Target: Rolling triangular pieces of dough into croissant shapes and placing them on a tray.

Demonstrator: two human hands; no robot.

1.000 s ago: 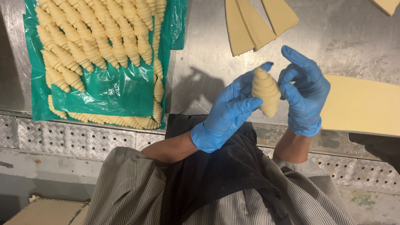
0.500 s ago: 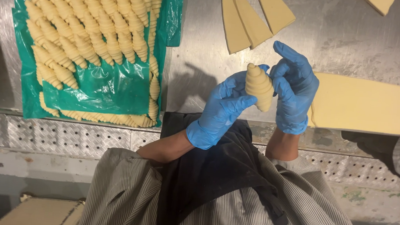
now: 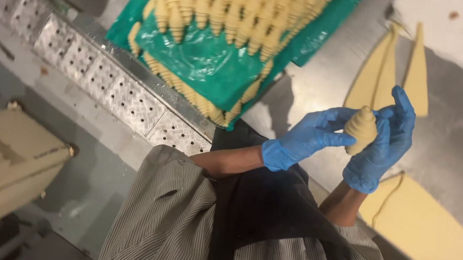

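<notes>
Striped sleeves and a dark apron fill the bottom of the frame, and above them two blue-gloved hands meet right of centre. The left hand [image 3: 306, 139] pinches the rolled dough piece [image 3: 360, 129] with its fingertips, and the right hand [image 3: 382, 143] wraps around it from behind, both closed on it above the steel table [image 3: 459, 144]. Judging by the tight spiral, light and even pressure would keep the layers from squashing. Beyond, cut dough triangles [image 3: 384, 71] lie at upper right, a flat dough sheet [image 3: 429, 231] at lower right, and rows of rolled pieces [image 3: 236, 8] sit on green plastic sheeting [image 3: 204, 60] at the top.
</notes>
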